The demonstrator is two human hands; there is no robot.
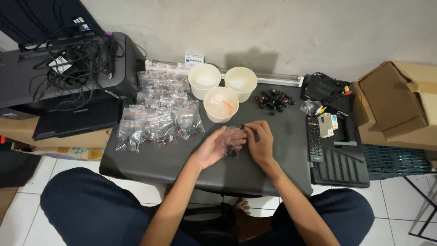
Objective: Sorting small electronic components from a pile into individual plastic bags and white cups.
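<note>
My left hand [213,146] lies palm up on the black seat cushion [150,159] and holds a small clear plastic bag [233,141] with dark pieces inside. My right hand [260,140] grips the bag's top edge from the right, fingers pinched on it. A pile of small black parts [273,100] with red bits lies just behind my right hand. Three white paper cups [221,104] stand in a cluster behind my hands. To the left, several filled clear bags [160,109] lie in rows.
A black printer [68,68] with tangled cables sits at the left. To the right are a black remote control [314,139], a keyboard-like black panel [341,166], a black box with wires [325,86] and an open cardboard box [396,100]. My knees frame the cushion below.
</note>
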